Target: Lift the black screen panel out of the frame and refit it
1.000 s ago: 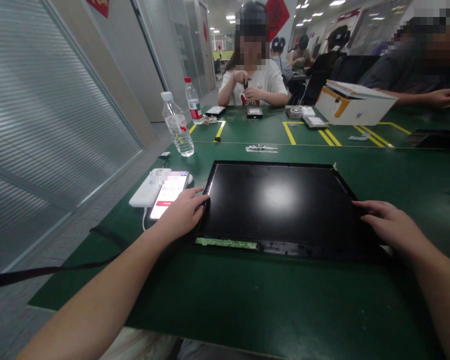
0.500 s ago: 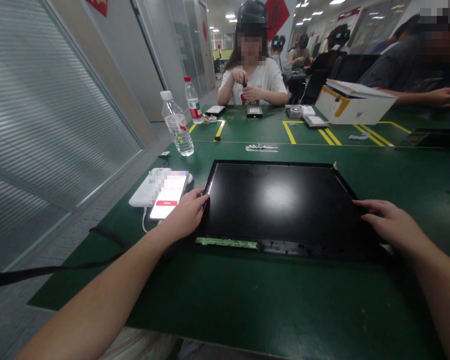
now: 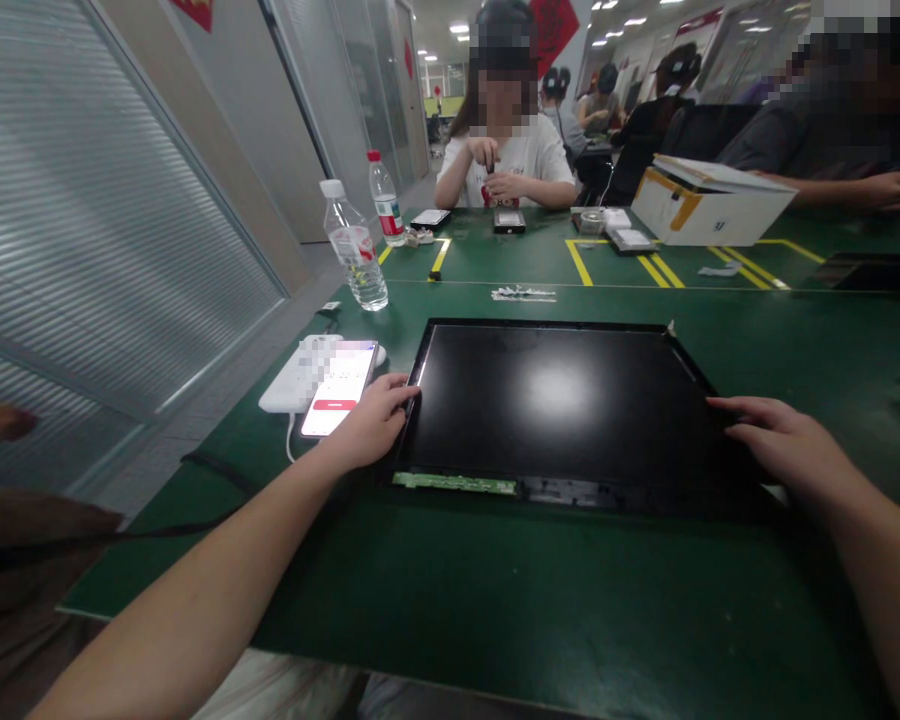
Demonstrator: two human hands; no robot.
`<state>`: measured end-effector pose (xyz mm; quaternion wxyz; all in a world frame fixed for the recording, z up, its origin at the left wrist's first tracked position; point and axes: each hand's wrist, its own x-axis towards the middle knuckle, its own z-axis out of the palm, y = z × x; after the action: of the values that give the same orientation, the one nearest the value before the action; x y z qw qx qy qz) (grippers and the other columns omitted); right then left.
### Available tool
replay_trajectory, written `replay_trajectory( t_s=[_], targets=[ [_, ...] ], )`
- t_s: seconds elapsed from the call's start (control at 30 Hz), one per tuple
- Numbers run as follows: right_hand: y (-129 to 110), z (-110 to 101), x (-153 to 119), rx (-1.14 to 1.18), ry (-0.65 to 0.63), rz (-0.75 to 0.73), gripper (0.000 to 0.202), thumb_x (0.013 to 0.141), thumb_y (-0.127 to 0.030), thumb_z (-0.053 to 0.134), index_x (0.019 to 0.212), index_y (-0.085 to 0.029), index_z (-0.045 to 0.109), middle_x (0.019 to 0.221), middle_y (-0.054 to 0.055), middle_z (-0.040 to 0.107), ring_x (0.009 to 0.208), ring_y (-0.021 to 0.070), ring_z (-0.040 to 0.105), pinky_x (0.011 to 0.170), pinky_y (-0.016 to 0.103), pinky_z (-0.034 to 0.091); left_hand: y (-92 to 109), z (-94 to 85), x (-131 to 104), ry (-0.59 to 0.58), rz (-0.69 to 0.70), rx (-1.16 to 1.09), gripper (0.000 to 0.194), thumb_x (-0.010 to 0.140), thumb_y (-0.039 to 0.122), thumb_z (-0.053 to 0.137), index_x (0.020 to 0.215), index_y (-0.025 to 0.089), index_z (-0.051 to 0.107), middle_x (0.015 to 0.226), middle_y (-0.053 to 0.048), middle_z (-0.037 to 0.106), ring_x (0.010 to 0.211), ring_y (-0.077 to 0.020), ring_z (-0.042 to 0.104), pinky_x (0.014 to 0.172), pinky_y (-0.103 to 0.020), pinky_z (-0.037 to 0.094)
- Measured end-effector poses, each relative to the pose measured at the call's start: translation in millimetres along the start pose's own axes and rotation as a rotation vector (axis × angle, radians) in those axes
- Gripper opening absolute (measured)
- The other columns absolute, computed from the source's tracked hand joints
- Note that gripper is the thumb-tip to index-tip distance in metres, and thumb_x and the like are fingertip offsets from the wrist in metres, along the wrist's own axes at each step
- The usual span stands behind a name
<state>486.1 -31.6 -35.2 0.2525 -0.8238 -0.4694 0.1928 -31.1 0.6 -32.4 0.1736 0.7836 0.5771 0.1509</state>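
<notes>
A black flat screen panel lies face up on the green table, with a bare green circuit board strip along its near left edge. My left hand grips the panel's left edge, its fingertips resting over the frame. At the opposite edge my right hand holds the frame, index finger along the rim and thumb below it. The undersides of both grips are hidden. Close beside my left hand is a lit phone, leaning on a white device with a white cable.
Two water bottles, a nearer one and a farther one, stand at the back left. White scraps lie beyond the panel. Across the table sits a person near several drives; a white box is at the right.
Another person's hand and dark clothing have come into view at the far left. My hands and the panel have barely moved.
</notes>
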Motion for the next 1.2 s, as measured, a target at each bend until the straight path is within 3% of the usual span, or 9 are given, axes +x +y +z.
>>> replay_trajectory(
  t_s=[0.33, 0.53, 0.7, 0.9, 1.0, 1.1, 1.2],
  targets=[
    [5, 0, 3, 0.016, -0.028, 0.013, 0.055, 0.066, -0.034, 0.060, 0.116, -0.025, 0.081, 0.104, 0.011, 0.072, 0.072, 0.0253, 0.064, 0.058, 0.038, 0.052, 0, 2.7, -1, 0.037, 0.033, 0.004, 0.049, 0.094, 0.022, 0.047, 0.135, 0.019, 0.073, 0.153, -0.014, 0.058, 0.146, -0.0344, 0.054, 0.126, -0.056, 0.041],
    [0, 0, 4, -0.093, -0.012, -0.039, 0.054, 0.068, -0.030, 0.059, 0.117, -0.023, 0.081, 0.122, 0.013, 0.070, 0.092, 0.0300, 0.070, 0.081, 0.044, 0.059, 9, 7.1, -2, 0.089, 0.042, 0.066, 0.043, 0.100, 0.026, 0.045, 0.131, 0.013, 0.071, 0.149, -0.021, 0.058, 0.140, -0.0388, 0.056, 0.119, -0.063, 0.046],
    [1, 0, 5, -0.128, -0.017, -0.103, 0.051, 0.074, -0.028, 0.057, 0.119, -0.020, 0.080, 0.128, 0.014, 0.069, 0.106, 0.0304, 0.070, 0.102, 0.044, 0.055, 8, 9.9, -2, 0.113, 0.079, 0.115, 0.043, 0.101, 0.025, 0.044, 0.136, 0.015, 0.066, 0.146, -0.021, 0.060, 0.137, -0.0362, 0.059, 0.119, -0.060, 0.046],
    [3, 1, 5, -0.142, 0.024, -0.138, 0.044, 0.075, -0.026, 0.059, 0.113, -0.023, 0.081, 0.125, 0.011, 0.071, 0.103, 0.0288, 0.070, 0.100, 0.042, 0.055, 5, 10.2, -3, 0.152, 0.072, 0.160, 0.051, 0.100, 0.029, 0.049, 0.148, 0.014, 0.055, 0.155, -0.022, 0.056, 0.146, -0.0400, 0.051, 0.122, -0.064, 0.041],
    [4, 2, 6, -0.153, 0.018, -0.154, 0.045, 0.076, -0.025, 0.059, 0.115, -0.022, 0.081, 0.125, 0.012, 0.071, 0.102, 0.0283, 0.071, 0.099, 0.041, 0.056, 6, 8.8, -3, 0.116, 0.007, 0.178, 0.057, 0.099, 0.032, 0.049, 0.151, 0.006, 0.050, 0.154, -0.028, 0.057, 0.145, -0.0424, 0.053, 0.120, -0.064, 0.042],
    [6, 2, 6, -0.173, 0.005, -0.170, 0.046, 0.079, -0.025, 0.057, 0.119, -0.020, 0.080, 0.128, 0.013, 0.069, 0.105, 0.0284, 0.071, 0.101, 0.040, 0.054, 5, 8.2, -1, 0.063, -0.035, 0.184, 0.053, 0.100, 0.034, 0.044, 0.139, 0.002, 0.060, 0.154, -0.032, 0.056, 0.145, -0.0456, 0.053, 0.121, -0.065, 0.041],
    [6, 2, 6, -0.180, -0.002, -0.162, 0.048, 0.080, -0.025, 0.057, 0.122, -0.019, 0.079, 0.131, 0.013, 0.068, 0.108, 0.0284, 0.070, 0.105, 0.040, 0.053, 4, 7.0, 1, 0.056, -0.012, 0.168, 0.044, 0.099, 0.030, 0.044, 0.126, 0.010, 0.071, 0.152, -0.026, 0.060, 0.145, -0.0443, 0.054, 0.122, -0.065, 0.042]
  ],
)
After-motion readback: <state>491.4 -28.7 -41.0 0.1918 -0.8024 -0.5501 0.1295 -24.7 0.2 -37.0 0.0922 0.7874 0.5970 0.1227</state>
